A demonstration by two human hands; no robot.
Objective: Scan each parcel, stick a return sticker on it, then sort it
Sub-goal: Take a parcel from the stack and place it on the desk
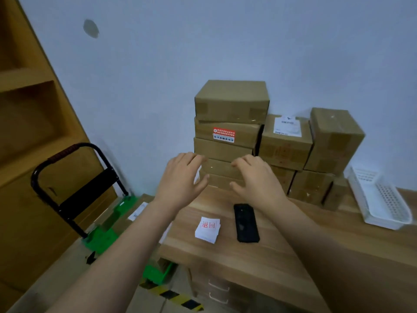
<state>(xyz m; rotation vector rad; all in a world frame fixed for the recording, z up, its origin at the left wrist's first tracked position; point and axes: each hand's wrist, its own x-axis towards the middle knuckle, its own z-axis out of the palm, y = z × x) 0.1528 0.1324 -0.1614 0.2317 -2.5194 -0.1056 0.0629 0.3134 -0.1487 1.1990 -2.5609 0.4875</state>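
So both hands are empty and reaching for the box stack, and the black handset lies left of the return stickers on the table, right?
Wrong on one point: the head view shows the black handset lying right of the return stickers, not left. The left hand and right hand are empty, open, reaching for the box stack.

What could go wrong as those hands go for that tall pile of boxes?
Both the left hand and the right hand are level with the lower boxes of the tall stack; pulling one out could topple the top box. A sliding box might also knock the black handheld device or the return stickers, which lie near the desk edge.
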